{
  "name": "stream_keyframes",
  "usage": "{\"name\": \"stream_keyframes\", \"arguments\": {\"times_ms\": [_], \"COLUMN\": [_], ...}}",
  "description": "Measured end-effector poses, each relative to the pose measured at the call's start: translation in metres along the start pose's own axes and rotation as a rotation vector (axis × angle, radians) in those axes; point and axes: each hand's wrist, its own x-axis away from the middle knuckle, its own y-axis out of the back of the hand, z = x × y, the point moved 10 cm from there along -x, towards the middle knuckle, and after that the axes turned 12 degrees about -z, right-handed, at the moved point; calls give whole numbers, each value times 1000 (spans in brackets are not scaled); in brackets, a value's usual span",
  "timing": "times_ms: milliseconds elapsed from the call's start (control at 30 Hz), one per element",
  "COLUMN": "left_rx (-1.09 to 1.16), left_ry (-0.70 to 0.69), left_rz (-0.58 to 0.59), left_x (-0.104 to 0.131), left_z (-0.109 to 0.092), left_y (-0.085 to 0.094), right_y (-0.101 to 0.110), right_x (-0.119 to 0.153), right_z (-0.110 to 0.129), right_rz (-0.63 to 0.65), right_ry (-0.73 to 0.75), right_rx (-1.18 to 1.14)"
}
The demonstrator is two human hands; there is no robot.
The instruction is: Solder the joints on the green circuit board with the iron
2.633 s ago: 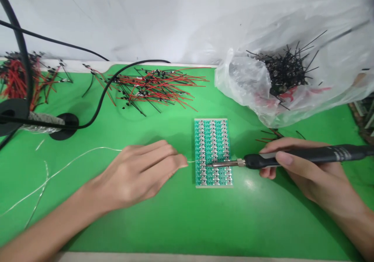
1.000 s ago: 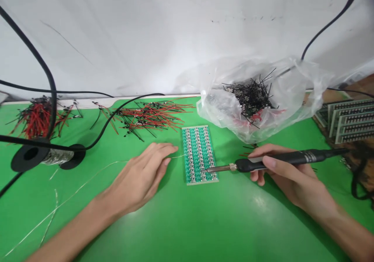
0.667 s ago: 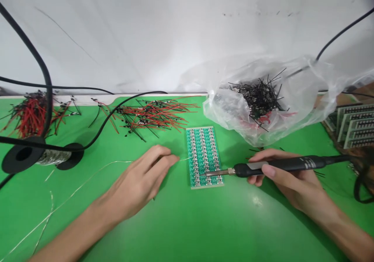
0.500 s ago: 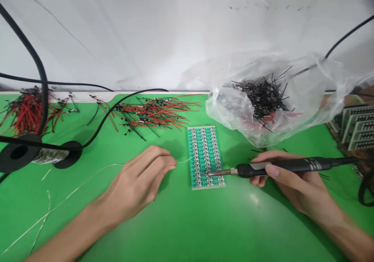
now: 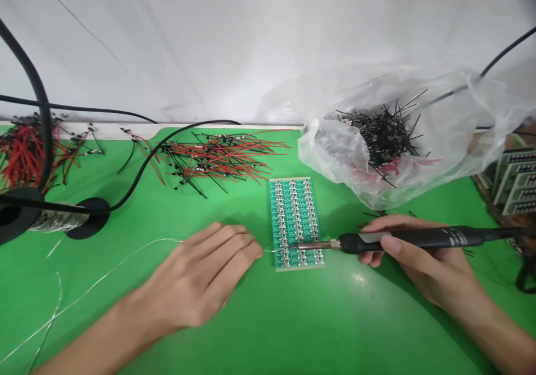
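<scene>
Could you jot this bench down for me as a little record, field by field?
Left hand: pinches a thin silvery wire
Right hand: holds a soldering iron
Between hands: circuit board, flat on a green surface
Iron's tip: at the board; contact unclear
Behind: loose red-and-black wires; clear plastic bag with black wires
Far left: black-ended spool

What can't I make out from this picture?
All in the head view:
Left hand: thumb hidden by its fingers.
Black-handled soldering iron: tip too small to judge contact with green circuit board.
Black spool of silver wire: cut off by left edge.
Upright pale boards: cut off by right edge.
</scene>
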Motion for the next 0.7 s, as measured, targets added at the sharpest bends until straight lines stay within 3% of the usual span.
{"name": "stream_keyframes", "arguments": {"times_ms": [700], "left_rx": [3], "left_ry": [-16], "left_rz": [37], "left_x": [-6], "left_z": [-3], "left_y": [-2], "right_y": [1], "right_x": [1], "right_z": [-4], "right_rz": [-12], "right_ry": [-20], "right_rx": [26]}}
